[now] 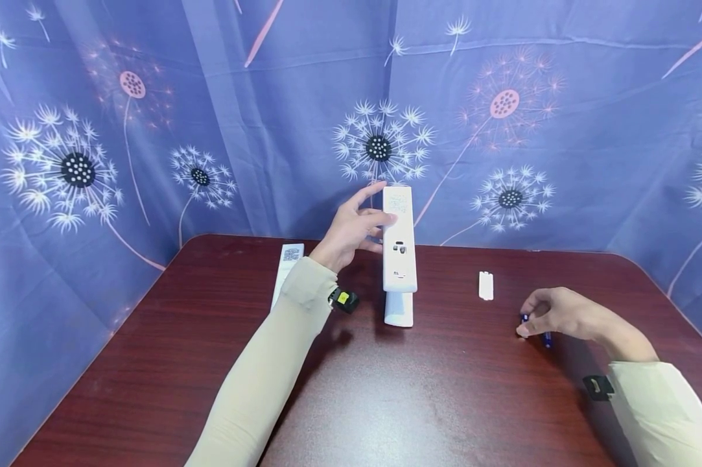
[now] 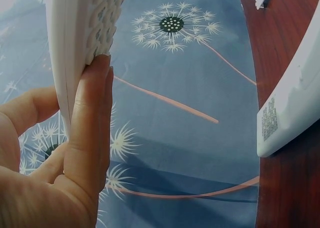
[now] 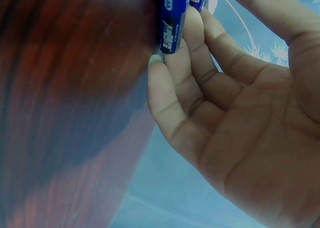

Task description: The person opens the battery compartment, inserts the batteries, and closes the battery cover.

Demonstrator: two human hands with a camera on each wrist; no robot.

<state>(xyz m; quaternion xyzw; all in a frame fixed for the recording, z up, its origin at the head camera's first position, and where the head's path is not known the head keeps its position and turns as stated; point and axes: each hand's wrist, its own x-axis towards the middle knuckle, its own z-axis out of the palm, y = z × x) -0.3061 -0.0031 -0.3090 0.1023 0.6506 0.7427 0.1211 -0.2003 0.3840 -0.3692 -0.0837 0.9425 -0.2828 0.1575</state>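
Standing a white remote (image 1: 399, 240) upright at frame centre, the left hand (image 1: 351, 230) pinches its edges (open battery bay facing the camera). At lower right, the right hand (image 1: 551, 314) curls its fingers around blue batteries (image 3: 172, 22), keeping them ready.

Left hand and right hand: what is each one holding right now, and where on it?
The left hand holds the upright white remote by its upper end, fingers on the button face. The right hand pinches blue batteries at its fingertips, low over the table.
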